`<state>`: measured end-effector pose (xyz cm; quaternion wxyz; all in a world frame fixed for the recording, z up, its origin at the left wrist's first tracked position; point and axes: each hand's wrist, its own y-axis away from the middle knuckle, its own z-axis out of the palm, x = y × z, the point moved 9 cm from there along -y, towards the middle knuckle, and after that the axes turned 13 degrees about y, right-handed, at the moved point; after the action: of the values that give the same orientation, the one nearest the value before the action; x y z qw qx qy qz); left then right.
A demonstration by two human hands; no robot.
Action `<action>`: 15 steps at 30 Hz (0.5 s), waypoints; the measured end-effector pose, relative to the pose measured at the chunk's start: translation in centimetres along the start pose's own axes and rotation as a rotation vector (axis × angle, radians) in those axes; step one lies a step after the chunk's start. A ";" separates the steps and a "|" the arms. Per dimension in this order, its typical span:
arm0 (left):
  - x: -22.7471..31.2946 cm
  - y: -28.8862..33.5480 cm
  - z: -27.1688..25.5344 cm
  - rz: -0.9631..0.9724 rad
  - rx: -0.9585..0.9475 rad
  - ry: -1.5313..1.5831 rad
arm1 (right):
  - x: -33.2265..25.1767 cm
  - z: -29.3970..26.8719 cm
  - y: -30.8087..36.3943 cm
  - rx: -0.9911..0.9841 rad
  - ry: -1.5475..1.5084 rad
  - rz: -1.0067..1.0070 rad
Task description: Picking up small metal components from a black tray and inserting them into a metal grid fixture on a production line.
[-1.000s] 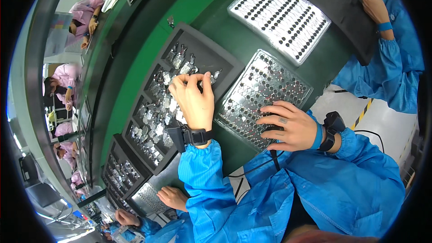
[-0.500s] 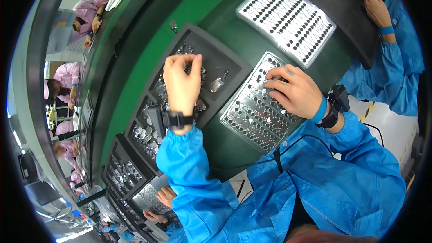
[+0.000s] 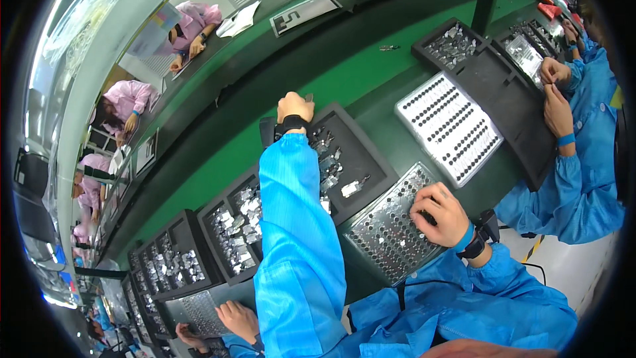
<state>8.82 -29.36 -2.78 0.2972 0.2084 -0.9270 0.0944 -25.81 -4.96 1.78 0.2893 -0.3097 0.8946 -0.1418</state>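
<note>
My left hand (image 3: 293, 106) reaches past the far edge of a black compartment tray (image 3: 368, 146), over the green belt. Its fingers are closed at a small silvery metal part (image 3: 309, 97), mostly covered by the fingertips. In the tray's near compartment lie several loose silvery parts; one metal piece (image 3: 356, 186) sits apart from the others. My right hand (image 3: 442, 215) rests over a clear plate full of round holes (image 3: 391, 242), its fingers curled and thumb bent in. Whatever its fingertips may hold is hidden. Small round pieces fill many of the holes.
A white tray with rows of black round pieces (image 3: 450, 129) stands at the right. Another metal part (image 3: 389, 48) lies on the green belt (image 3: 358, 76). Beside me at the right, a co-worker's hands (image 3: 558, 109) work. More part trays (image 3: 175, 255) and another worker's hands (image 3: 237, 318) are at left.
My left hand has moved from above the tray to the belt beyond it and closed at a metal part there. My right hand stays over the clear plate. The view has shifted.
</note>
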 end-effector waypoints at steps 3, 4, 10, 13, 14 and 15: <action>0.4 -0.1 0.2 0.000 -0.074 0.023 | 0.3 -0.7 -0.1 0.076 -0.091 -0.011; 0.7 0.3 0.1 0.019 -0.057 0.053 | 0.6 -0.6 0.1 0.070 -0.093 0.003; -0.8 1.5 -0.9 0.214 0.138 0.277 | 0.7 -2.5 0.9 0.200 -0.177 0.076; 2.6 3.7 -2.7 0.267 0.154 0.351 | 4.0 -1.1 2.3 0.162 -0.688 0.391; 4.1 4.9 -4.5 0.331 0.191 0.396 | 4.0 -1.3 2.2 0.147 -0.792 0.436; 5.3 6.3 -6.5 0.381 0.224 0.445 | 3.8 -1.7 1.8 0.123 -0.893 0.489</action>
<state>5.47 -23.53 5.20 0.4449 0.0369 -0.8454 0.2931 -30.11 -5.88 0.75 0.6857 -0.1043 0.7200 0.0236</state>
